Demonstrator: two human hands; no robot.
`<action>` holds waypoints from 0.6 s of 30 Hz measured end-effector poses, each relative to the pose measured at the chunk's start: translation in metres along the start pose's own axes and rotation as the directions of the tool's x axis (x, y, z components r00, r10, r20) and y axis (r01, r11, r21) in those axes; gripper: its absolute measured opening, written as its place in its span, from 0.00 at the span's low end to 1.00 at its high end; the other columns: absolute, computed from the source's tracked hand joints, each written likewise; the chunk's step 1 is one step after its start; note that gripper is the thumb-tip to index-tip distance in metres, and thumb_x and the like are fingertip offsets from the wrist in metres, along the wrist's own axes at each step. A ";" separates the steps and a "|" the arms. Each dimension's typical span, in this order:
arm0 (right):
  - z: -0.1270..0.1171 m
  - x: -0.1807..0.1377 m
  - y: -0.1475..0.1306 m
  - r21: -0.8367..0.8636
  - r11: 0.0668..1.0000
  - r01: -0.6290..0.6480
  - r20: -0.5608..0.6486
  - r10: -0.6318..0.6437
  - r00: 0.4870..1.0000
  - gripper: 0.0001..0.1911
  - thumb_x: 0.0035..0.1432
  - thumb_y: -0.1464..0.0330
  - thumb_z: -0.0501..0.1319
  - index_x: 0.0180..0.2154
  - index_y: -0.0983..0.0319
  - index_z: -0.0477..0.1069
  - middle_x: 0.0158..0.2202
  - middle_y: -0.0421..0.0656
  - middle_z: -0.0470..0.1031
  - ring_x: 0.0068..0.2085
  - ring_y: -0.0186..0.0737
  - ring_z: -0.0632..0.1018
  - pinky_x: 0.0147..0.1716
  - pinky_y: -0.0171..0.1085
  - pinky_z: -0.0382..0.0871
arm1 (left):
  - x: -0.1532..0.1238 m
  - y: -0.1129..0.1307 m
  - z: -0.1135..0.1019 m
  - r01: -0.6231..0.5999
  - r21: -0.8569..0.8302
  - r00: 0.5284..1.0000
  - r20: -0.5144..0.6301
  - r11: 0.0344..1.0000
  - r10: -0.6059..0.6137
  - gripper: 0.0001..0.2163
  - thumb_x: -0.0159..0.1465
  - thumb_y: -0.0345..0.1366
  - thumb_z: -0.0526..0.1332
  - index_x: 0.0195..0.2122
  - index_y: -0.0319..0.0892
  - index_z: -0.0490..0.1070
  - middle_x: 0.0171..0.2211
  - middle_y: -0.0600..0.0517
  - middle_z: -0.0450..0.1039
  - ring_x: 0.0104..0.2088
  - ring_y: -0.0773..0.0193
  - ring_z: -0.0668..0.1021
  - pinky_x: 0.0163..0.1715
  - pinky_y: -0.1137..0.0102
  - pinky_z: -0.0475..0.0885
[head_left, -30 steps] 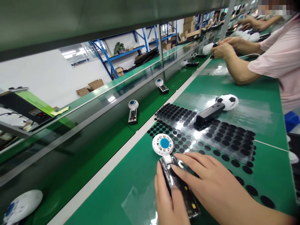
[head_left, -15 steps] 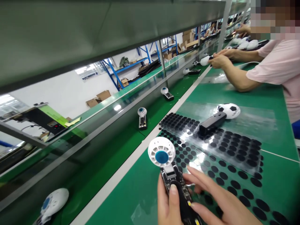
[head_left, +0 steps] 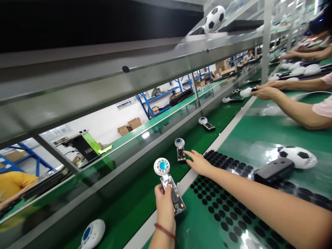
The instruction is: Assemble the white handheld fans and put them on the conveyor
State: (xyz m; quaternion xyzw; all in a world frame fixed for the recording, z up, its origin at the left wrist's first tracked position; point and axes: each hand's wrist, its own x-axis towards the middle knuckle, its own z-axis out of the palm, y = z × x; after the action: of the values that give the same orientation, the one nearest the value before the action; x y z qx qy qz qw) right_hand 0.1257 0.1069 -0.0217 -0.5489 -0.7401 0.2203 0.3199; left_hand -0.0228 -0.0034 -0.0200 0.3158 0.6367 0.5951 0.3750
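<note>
In the head view, my left hand point(head_left: 164, 204) is closed around a handheld fan point(head_left: 161, 167) with a white round head, a blue centre and a bare circuit board in its handle. The thumb presses on the handle, and the fan is over the light edge strip of the bench. My right hand point(head_left: 198, 163) stretches across to a second open-backed fan point(head_left: 180, 144) lying on the green belt. Its fingers are apart, with the tips at that fan's handle; whether they touch it I cannot tell.
Sheets of black round stickers point(head_left: 225, 207) cover the bench under my right arm. A fan with a football-pattern head point(head_left: 298, 157) lies at the right. Further fans point(head_left: 93, 233) are along the belt point(head_left: 124, 221). A metal shelf point(head_left: 103, 72) hangs above; a co-worker's hands point(head_left: 269, 90) are beyond.
My right hand has left the held fan and reached forward to the one on the belt. My left hand has moved left and forward with its fan. The view has shifted.
</note>
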 end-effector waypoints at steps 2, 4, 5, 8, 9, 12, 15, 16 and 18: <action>0.016 0.021 0.000 -0.064 0.998 -0.003 0.019 0.004 1.000 0.19 0.60 0.64 0.57 0.52 0.60 0.61 0.56 0.47 0.61 0.52 0.49 0.66 0.49 0.54 0.61 | 0.031 0.000 0.001 -0.028 0.068 0.999 -0.039 0.997 0.030 0.08 0.59 0.37 0.56 0.37 0.40 0.60 0.30 0.54 0.67 0.27 0.69 0.73 0.30 0.70 0.69; 0.029 0.033 -0.001 -0.118 0.993 -0.017 0.021 0.020 1.000 0.19 0.59 0.63 0.58 0.51 0.61 0.62 0.55 0.47 0.61 0.52 0.49 0.66 0.49 0.55 0.61 | 0.063 0.000 0.000 -0.033 0.151 0.996 -0.071 0.988 0.045 0.10 0.60 0.38 0.56 0.40 0.38 0.62 0.31 0.53 0.68 0.27 0.68 0.72 0.29 0.68 0.70; 0.034 0.037 0.000 -0.137 0.990 -0.025 0.011 0.027 1.000 0.19 0.59 0.63 0.58 0.51 0.61 0.62 0.55 0.47 0.61 0.52 0.49 0.66 0.50 0.55 0.60 | 0.078 0.000 -0.001 -0.032 0.193 0.995 -0.087 0.981 0.049 0.11 0.60 0.38 0.57 0.41 0.38 0.63 0.33 0.52 0.68 0.28 0.67 0.73 0.29 0.67 0.70; 0.041 0.044 0.000 -0.147 0.988 -0.051 -0.034 0.047 0.998 0.17 0.59 0.64 0.58 0.50 0.62 0.64 0.52 0.46 0.64 0.50 0.47 0.68 0.48 0.52 0.63 | 0.115 0.005 -0.004 -0.004 0.295 0.992 -0.116 0.956 0.041 0.13 0.60 0.38 0.57 0.44 0.39 0.65 0.39 0.50 0.69 0.35 0.64 0.73 0.35 0.63 0.71; 0.040 0.045 0.000 -0.134 0.989 -0.057 -0.044 0.051 0.998 0.16 0.60 0.64 0.57 0.49 0.62 0.64 0.51 0.46 0.65 0.48 0.45 0.70 0.46 0.51 0.65 | 0.122 0.009 -0.004 0.006 0.310 0.993 -0.117 0.951 0.031 0.13 0.60 0.38 0.58 0.45 0.39 0.65 0.41 0.49 0.69 0.38 0.62 0.73 0.37 0.61 0.70; 0.028 0.037 -0.005 -0.058 0.998 -0.028 -0.055 0.025 0.998 0.15 0.62 0.64 0.55 0.49 0.62 0.64 0.47 0.45 0.68 0.42 0.41 0.73 0.41 0.45 0.69 | 0.124 0.023 0.004 -0.015 0.287 0.994 -0.096 0.958 0.044 0.15 0.60 0.37 0.58 0.48 0.40 0.65 0.50 0.46 0.64 0.47 0.56 0.70 0.45 0.54 0.66; 0.010 0.001 -0.020 0.018 0.996 0.093 -0.067 -0.091 0.994 0.16 0.62 0.68 0.52 0.52 0.60 0.60 0.49 0.45 0.67 0.45 0.40 0.72 0.45 0.43 0.68 | 0.092 0.037 0.022 -0.109 0.151 0.994 0.004 0.982 0.110 0.16 0.61 0.39 0.56 0.50 0.41 0.63 0.56 0.45 0.59 0.52 0.54 0.66 0.49 0.53 0.62; 0.003 -0.017 -0.026 0.034 0.989 0.143 -0.065 -0.141 0.988 0.18 0.62 0.69 0.52 0.53 0.58 0.59 0.51 0.44 0.65 0.48 0.39 0.71 0.48 0.41 0.66 | 0.075 0.040 0.030 -0.125 0.083 0.991 0.067 0.989 0.120 0.16 0.61 0.42 0.55 0.49 0.41 0.64 0.54 0.45 0.61 0.51 0.55 0.67 0.49 0.55 0.63; -0.013 -0.060 -0.035 0.053 0.969 0.240 -0.033 -0.239 0.971 0.22 0.58 0.71 0.54 0.55 0.56 0.56 0.56 0.44 0.60 0.54 0.39 0.65 0.52 0.40 0.62 | 0.035 0.044 0.042 -0.101 -0.070 0.972 0.207 0.992 0.114 0.19 0.61 0.49 0.51 0.45 0.41 0.67 0.46 0.45 0.69 0.46 0.57 0.72 0.46 0.60 0.66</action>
State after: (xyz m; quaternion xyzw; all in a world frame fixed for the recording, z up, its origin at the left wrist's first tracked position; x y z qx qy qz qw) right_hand 0.1228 0.0392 -0.0027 -0.4492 -0.7902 0.1937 0.3692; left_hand -0.0072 0.0517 0.0200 0.3998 0.5576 0.5963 0.4167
